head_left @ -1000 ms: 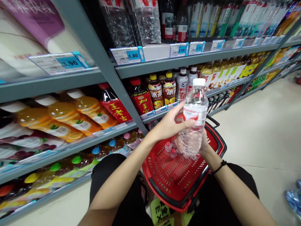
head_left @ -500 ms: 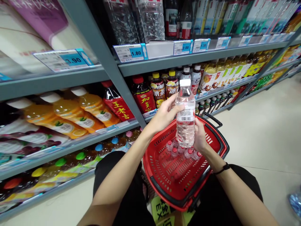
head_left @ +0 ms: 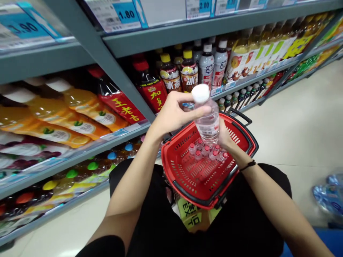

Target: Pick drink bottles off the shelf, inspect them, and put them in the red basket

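Water bottle (head_left: 207, 119) gripped by left fingers (head_left: 197, 111); right hand (head_left: 224, 135) mostly hidden, apparently gripping.

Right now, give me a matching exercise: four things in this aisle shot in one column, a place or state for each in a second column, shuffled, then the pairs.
Things:
1. water bottle
2. basket
3. small bottles
4. orange drinks

Places or states:
A. lying on the shelf at the left
B. held in both hands, left hand and right hand
C. resting on the lap
D. standing inside the basket

Pairs: 1-B, 2-C, 3-D, 4-A
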Demonstrator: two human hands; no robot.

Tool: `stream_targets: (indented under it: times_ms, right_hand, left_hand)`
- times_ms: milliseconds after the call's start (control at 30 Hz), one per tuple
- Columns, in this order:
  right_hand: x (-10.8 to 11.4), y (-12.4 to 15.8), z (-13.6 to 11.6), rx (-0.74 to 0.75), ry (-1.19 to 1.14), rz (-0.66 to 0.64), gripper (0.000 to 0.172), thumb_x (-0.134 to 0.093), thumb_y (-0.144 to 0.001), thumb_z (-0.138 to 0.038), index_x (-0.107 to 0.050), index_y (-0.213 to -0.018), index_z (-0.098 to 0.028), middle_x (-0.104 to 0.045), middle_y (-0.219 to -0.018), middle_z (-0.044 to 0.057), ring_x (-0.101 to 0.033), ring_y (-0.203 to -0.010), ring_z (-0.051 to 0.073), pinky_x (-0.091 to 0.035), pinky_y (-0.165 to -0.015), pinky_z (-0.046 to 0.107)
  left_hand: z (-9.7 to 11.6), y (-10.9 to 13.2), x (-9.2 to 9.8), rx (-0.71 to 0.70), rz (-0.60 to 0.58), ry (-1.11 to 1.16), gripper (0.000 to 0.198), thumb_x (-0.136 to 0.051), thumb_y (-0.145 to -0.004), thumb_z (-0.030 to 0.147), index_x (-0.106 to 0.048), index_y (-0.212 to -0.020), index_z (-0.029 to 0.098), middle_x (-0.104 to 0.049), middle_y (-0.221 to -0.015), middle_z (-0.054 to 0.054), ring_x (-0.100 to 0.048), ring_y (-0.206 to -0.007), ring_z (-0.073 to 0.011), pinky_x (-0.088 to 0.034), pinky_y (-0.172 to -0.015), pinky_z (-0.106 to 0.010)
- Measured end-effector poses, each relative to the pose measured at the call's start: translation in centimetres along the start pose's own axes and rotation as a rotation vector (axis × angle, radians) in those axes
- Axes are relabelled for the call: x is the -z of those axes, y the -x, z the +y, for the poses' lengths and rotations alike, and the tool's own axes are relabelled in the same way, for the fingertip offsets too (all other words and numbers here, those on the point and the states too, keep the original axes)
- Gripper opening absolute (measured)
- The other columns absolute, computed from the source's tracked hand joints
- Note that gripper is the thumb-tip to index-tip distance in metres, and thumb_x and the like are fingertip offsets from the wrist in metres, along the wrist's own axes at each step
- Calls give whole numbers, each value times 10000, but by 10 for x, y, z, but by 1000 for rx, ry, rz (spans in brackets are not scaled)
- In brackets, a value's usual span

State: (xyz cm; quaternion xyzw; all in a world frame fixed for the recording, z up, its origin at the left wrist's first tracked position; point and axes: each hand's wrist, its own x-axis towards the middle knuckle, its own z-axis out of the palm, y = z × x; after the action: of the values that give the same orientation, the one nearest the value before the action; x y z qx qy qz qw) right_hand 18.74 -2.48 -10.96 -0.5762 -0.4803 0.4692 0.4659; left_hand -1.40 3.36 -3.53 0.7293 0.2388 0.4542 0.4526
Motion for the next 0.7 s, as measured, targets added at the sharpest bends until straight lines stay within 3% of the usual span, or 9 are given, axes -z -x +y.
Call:
stream_targets:
  times_ms: [133,333,467,600,700]
  right_hand:
    - [25,-5,22,-12,317,-3,454,-256,-1020,-526,-558,-843,-237,-716,-916,53,-667,-1026,268,-542,-1008,450]
    - [49,-10,19,-176,581,-288,330,-457,-1020,-409,-689,-925,-195,-769,-890,36,-687,-917,226,-586,-878,363]
    - [60,-16,12,-317,895,-386,249,-647,-939,-354,-733,-823,-151,-766,-784,107,-718,-796,265,-562,-769,341]
    - [62,-20,2,-345,1171,-357,377,-497,-1029,-339,-761,-991,-74,-781,-1070,250,-744,-1028,334,-533,-859,348]
    - [58,-16,-5,-381,1278,-423,396,-512,-1037,-378,-756,-1123,-78,-768,-1189,248,-746,-1091,326,-544,-884,333]
  left_hand:
    - [4,6,6,57,-122,-107,463,-870,-790,537,-834,-1048,155,-787,-872,-39,-719,-816,-197,-573,-732,-300]
    - [-6,10,-7,85,-405,-201,405,-878,-774,462,-832,-1048,167,-770,-818,-9,-662,-749,-168,-507,-705,-277]
    - [-37,26,-46,60,-559,-230,347,-772,-875,478,-822,-1001,159,-750,-769,15,-606,-694,-133,-454,-688,-247]
    - [-88,54,-103,163,-726,-361,312,-781,-880,454,-797,-854,143,-720,-708,-9,-617,-671,-140,-439,-705,-251]
    - [-126,79,-143,235,-880,-562,329,-799,-869,447,-793,-920,122,-767,-865,-103,-689,-802,-222,-486,-757,-293]
